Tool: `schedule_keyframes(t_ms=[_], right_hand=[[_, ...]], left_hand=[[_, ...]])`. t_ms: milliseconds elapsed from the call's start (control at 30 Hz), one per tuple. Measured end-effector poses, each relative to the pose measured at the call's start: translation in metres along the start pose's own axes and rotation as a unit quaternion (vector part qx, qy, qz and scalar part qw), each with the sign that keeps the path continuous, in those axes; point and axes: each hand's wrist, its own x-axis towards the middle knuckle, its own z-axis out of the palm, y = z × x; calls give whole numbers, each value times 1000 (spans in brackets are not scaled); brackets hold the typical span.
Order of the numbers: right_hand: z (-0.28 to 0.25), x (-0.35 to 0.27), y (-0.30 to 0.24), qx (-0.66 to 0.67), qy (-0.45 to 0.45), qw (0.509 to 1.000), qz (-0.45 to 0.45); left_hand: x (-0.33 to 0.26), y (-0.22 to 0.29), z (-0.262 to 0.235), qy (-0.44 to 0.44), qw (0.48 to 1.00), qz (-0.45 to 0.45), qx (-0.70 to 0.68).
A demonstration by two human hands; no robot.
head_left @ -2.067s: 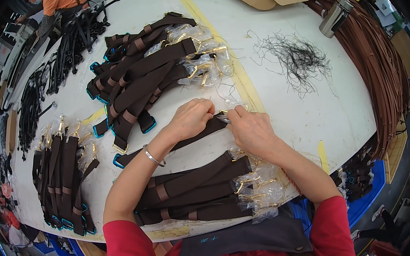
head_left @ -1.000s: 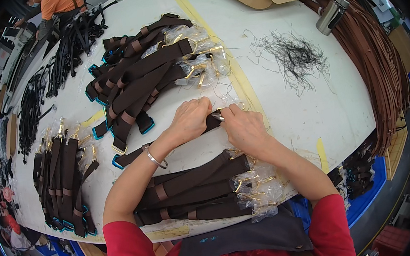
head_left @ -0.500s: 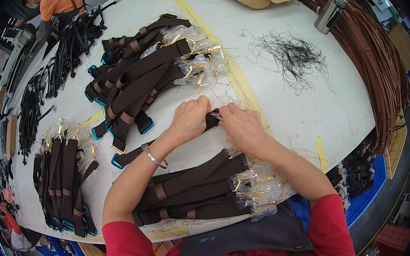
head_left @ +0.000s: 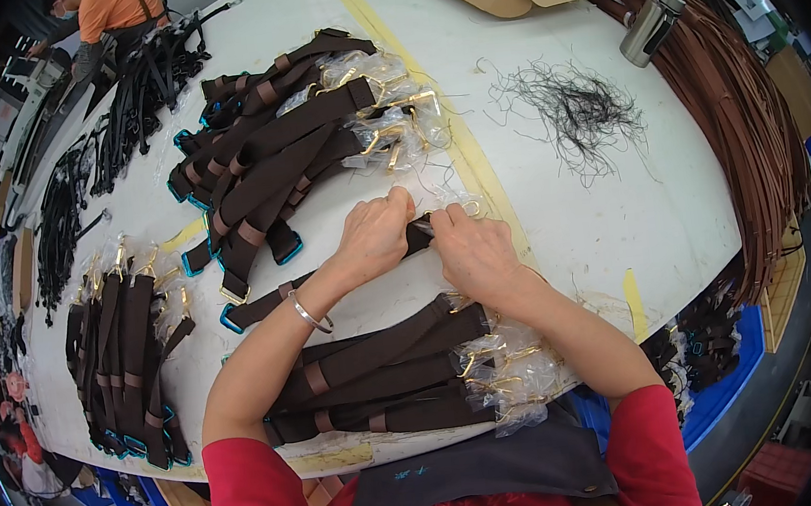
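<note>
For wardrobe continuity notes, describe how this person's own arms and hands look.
Short red sleeves end near the elbows. The left hand and right hand are ungloved. A slim silver bangle sits on the left wrist; the right wrist shows none.

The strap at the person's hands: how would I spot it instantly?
On the white table, find the large heap of dark brown straps and the row at the near edge. Between them lies one strap, a teal buckle at its left end. Unlike its grouped neighbours, it lies singly, left hand and right hand at its other end.
</note>
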Motion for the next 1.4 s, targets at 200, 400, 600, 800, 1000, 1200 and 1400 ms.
schedule_keyframes(t_ms=[200, 400, 600, 800, 1000, 1200, 1400], right_hand=[[1, -1, 0, 11, 3, 1000, -1], [3, -2, 1, 10, 7, 1000, 4], [4, -2, 1, 8, 8, 1000, 8], [6, -3, 2, 15, 12, 1000, 9], [6, -3, 2, 20, 15, 1000, 11], [7, -3, 4, 35, 21, 999, 12], [5, -2, 1, 22, 9, 1000, 20]], left_hand=[[-1, 0, 0, 19, 999, -22, -24], [0, -4, -2, 8, 994, -41, -105], [4, -5, -14, -66, 990, -33, -119], [4, -2, -10, -37, 995, -50, -73], [2, -4, -9, -29, 996, -42, -69], [3, -5, -9, -23, 997, -27, -73], [4, -7, -7, -19, 997, -21, -77]])
